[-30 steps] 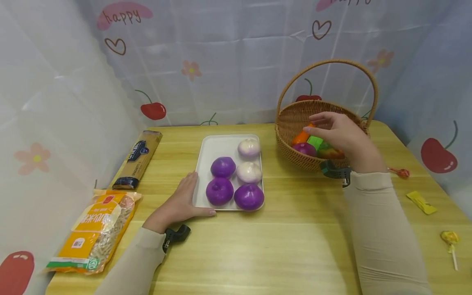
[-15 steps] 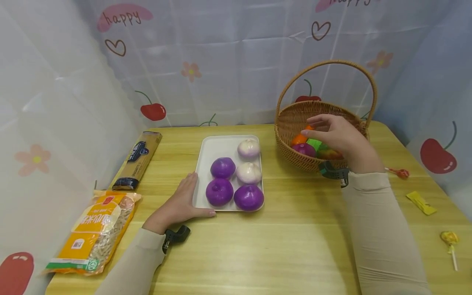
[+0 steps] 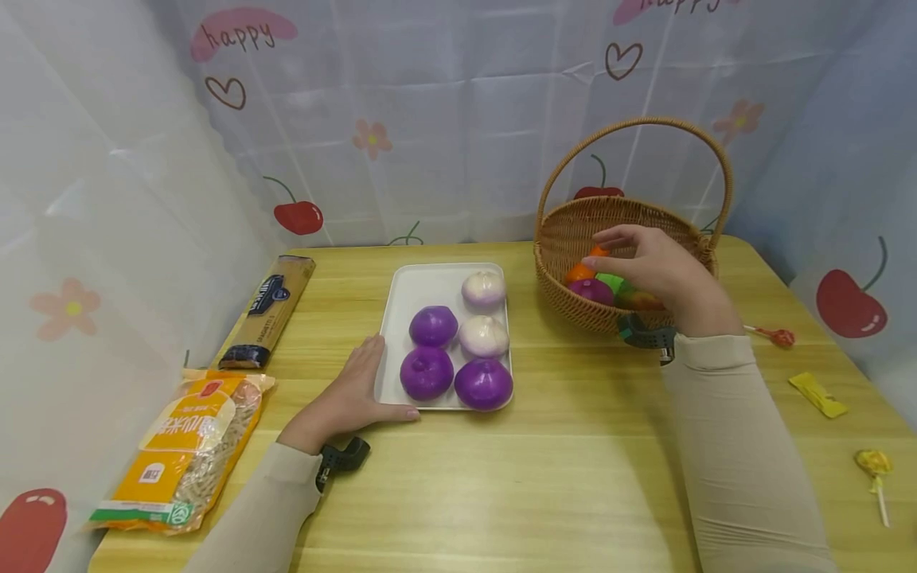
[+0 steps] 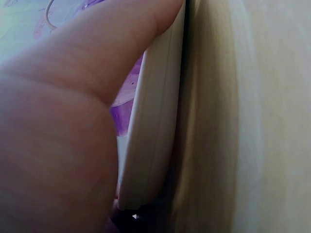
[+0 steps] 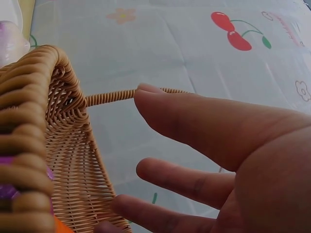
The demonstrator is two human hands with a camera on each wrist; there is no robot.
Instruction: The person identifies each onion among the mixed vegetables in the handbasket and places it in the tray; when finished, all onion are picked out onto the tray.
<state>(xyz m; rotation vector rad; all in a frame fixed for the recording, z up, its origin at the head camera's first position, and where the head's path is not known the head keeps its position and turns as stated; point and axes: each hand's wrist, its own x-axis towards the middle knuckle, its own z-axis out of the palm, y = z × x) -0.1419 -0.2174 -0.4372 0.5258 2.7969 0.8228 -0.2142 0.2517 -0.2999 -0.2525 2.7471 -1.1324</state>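
My left hand (image 3: 351, 386) rests against the near left corner of a white tray (image 3: 411, 278), fingers straight along its left side and thumb along the front edge. On the tray sit three shiny purple onions (image 3: 427, 372) and two whitish, purple-tinged bulbs (image 3: 483, 336). In the left wrist view the thumb lies along the tray's wall (image 4: 158, 111). My right hand (image 3: 666, 267) hovers over the wicker basket (image 3: 573, 306), its fingers loosely bent and apart, holding nothing. Under it in the basket are an orange carrot-like piece (image 3: 582, 273), a purple onion (image 3: 592, 290) and something green (image 3: 611, 282).
A spaghetti pack (image 3: 268, 310) and an orange-and-clear bag of dried food (image 3: 189, 450) lie along the left edge. On the right are a red lollipop (image 3: 781, 337), a yellow wrapped candy (image 3: 818, 394) and a yellow lollipop (image 3: 876, 463). The basket's tall handle (image 3: 645, 122) arches behind my right hand.
My right hand has sunk slightly and shifted a little left over the basket. The left hand and the tray have stayed put.
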